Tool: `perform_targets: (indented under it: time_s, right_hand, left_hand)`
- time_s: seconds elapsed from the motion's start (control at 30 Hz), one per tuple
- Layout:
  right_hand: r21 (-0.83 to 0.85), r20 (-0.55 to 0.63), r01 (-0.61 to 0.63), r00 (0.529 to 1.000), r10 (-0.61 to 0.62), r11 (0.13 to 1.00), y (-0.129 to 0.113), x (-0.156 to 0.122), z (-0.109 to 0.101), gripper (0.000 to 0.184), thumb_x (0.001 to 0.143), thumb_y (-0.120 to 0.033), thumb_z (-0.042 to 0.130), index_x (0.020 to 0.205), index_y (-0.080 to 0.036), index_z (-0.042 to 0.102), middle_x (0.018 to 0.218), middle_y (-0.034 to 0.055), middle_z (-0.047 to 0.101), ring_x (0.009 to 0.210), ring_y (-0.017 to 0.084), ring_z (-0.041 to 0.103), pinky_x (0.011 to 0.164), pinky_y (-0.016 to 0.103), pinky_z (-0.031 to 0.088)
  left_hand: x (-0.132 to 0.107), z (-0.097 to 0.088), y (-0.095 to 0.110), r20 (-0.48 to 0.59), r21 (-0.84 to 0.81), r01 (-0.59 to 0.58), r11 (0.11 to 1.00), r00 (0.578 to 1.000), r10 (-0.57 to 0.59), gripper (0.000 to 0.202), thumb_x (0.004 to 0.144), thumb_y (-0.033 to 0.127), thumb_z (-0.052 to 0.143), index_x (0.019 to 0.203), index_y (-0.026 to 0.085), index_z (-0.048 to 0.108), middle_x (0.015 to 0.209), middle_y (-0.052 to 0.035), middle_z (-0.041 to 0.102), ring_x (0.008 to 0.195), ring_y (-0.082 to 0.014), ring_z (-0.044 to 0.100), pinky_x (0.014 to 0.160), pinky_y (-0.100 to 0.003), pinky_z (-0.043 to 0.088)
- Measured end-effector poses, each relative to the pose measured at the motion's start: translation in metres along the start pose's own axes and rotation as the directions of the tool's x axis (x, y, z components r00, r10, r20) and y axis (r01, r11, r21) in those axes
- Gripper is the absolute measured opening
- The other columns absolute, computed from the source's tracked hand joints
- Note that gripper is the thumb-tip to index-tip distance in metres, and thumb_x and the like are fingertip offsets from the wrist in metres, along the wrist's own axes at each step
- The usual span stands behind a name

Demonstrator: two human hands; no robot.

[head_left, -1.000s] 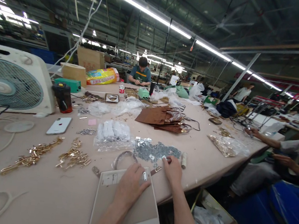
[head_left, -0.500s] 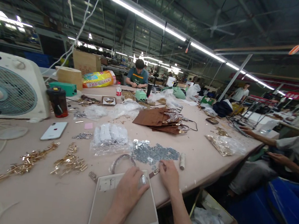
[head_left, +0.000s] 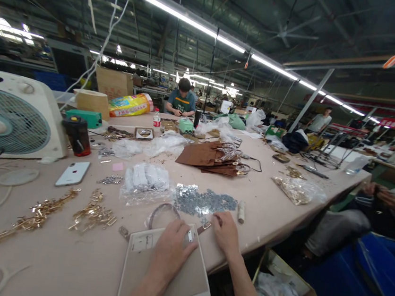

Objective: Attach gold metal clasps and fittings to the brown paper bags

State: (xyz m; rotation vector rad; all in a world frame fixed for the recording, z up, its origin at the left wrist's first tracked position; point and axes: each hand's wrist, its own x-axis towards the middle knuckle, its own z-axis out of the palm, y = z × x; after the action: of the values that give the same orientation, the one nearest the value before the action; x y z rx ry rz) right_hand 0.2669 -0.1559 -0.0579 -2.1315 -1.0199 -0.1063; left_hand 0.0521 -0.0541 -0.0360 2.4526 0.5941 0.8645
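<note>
A flat beige bag (head_left: 168, 282) with pale edges lies in front of me. My left hand (head_left: 170, 247) grips its top edge, thumb apart from the fingers, beside a small shiny metal plate (head_left: 190, 236). The bag's handle (head_left: 164, 207) loops up behind that hand. From the right corner runs a brown strap (head_left: 201, 229) with a metal buckle (head_left: 206, 225); my right hand (head_left: 226, 232) pinches its end, the fingertips partly hiding it. Another strap end (head_left: 123, 232) sticks out on the left. Small silver metal plates (head_left: 202, 201) are heaped just beyond my hands.
Gold-coloured hardware (head_left: 93, 217) lies at left near a phone (head_left: 72, 173) and a fan (head_left: 11, 117). Brown bags (head_left: 200, 155) are stacked further back. A whitish roll (head_left: 241, 212) lies right of the plates. Co-workers sit across and at right. An open box (head_left: 291, 291) stands below the table edge.
My hands and the bag stay almost in place; the right hand has shifted very slightly right. The co-worker at right has drawn a hand back from the tabletop.
</note>
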Motion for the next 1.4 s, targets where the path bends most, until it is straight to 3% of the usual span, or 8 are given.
perform_targets:
  time_s: [0.17,0.27,0.6,0.73,0.93,1.13,1.27,1.4]
  right_hand:
    - [-0.250,-0.010,-0.082,0.997,0.082,0.965,-0.005,0.006,0.009,0.035,0.099,-0.030,0.048,0.122,-0.025,0.074,0.116,0.0095,0.068,0.097,0.022,0.067,0.087,0.030,0.050]
    - [-0.307,0.028,-0.097,0.993,0.111,0.947,-0.008,0.010,0.009,0.037,0.099,-0.035,0.051,0.128,-0.029,0.072,0.117,0.0081,0.068,0.094,0.021,0.068,0.082,0.029,0.049]
    - [-0.192,0.011,-0.098,0.995,0.102,0.977,-0.007,0.007,0.006,0.033,0.098,-0.046,0.055,0.115,-0.029,0.077,0.111,0.0055,0.070,0.095,0.021,0.068,0.085,0.030,0.050]
    - [-0.125,0.017,-0.085,0.996,0.088,0.989,-0.003,0.009,0.006,0.028,0.096,-0.046,0.058,0.104,-0.029,0.079,0.105,0.0034,0.072,0.093,0.021,0.068,0.085,0.031,0.050]
    - [-0.103,0.017,-0.097,0.995,0.099,0.990,-0.002,0.015,0.006,0.031,0.092,-0.052,0.060,0.100,-0.029,0.079,0.106,0.0034,0.073,0.095,0.022,0.069,0.085,0.032,0.050]
    - [-0.116,0.076,-0.086,0.993,0.095,0.990,0.003,0.019,0.004,0.037,0.090,-0.055,0.058,0.099,-0.026,0.080,0.106,0.0059,0.076,0.095,0.025,0.070,0.085,0.034,0.048]
    - [-0.058,0.263,-0.094,0.959,0.106,0.994,0.036,0.042,0.017,0.038,0.081,-0.055,0.066,0.095,-0.024,0.082,0.095,0.0107,0.079,0.085,0.029,0.071,0.076,0.037,0.047]
    - [-0.041,0.358,-0.164,0.918,0.167,0.986,0.057,0.067,0.035,0.030,0.070,-0.049,0.075,0.080,-0.021,0.081,0.079,0.0138,0.078,0.073,0.032,0.069,0.069,0.039,0.044]
  left_hand:
    - [0.001,-0.001,0.001,-0.007,-0.008,0.006,1.000,1.000,-0.006,0.029,0.083,0.021,0.081,0.108,0.022,0.067,0.119,-0.0079,0.064,0.114,-0.0300,0.060,0.100,-0.049,0.053]
    - [0.002,-0.003,0.002,0.001,0.000,-0.001,1.000,1.000,0.001,0.028,0.083,0.022,0.080,0.108,0.022,0.067,0.117,-0.0083,0.064,0.111,-0.0298,0.062,0.098,-0.049,0.054]
    - [0.001,0.000,0.000,-0.009,-0.012,0.001,1.000,1.000,-0.001,0.026,0.084,0.020,0.079,0.107,0.022,0.066,0.117,-0.0087,0.064,0.113,-0.0298,0.061,0.099,-0.050,0.054]
    - [0.000,-0.005,0.001,-0.004,-0.049,0.005,0.999,1.000,-0.006,0.035,0.080,0.015,0.079,0.111,0.022,0.066,0.120,-0.0086,0.064,0.117,-0.0305,0.060,0.101,-0.050,0.054]
    - [-0.015,-0.032,-0.006,-0.095,-0.060,-0.010,0.998,0.995,0.004,0.055,0.078,0.006,0.073,0.128,0.027,0.061,0.132,-0.0081,0.062,0.127,-0.0314,0.057,0.109,-0.052,0.052]
    - [-0.054,-0.081,-0.035,-0.264,-0.058,0.198,0.978,0.942,-0.207,0.043,0.082,0.020,0.080,0.121,0.024,0.062,0.127,-0.0086,0.058,0.124,-0.0306,0.055,0.110,-0.052,0.048]
    - [-0.073,-0.101,-0.049,-0.207,-0.157,0.274,0.949,0.930,-0.303,0.049,0.076,0.021,0.088,0.119,0.022,0.063,0.124,-0.0073,0.057,0.118,-0.0254,0.058,0.104,-0.042,0.053]
    - [-0.077,-0.102,-0.055,-0.161,-0.202,0.283,0.938,0.935,-0.317,0.045,0.073,0.021,0.092,0.113,0.022,0.070,0.118,-0.0065,0.061,0.115,-0.0253,0.059,0.104,-0.042,0.051]
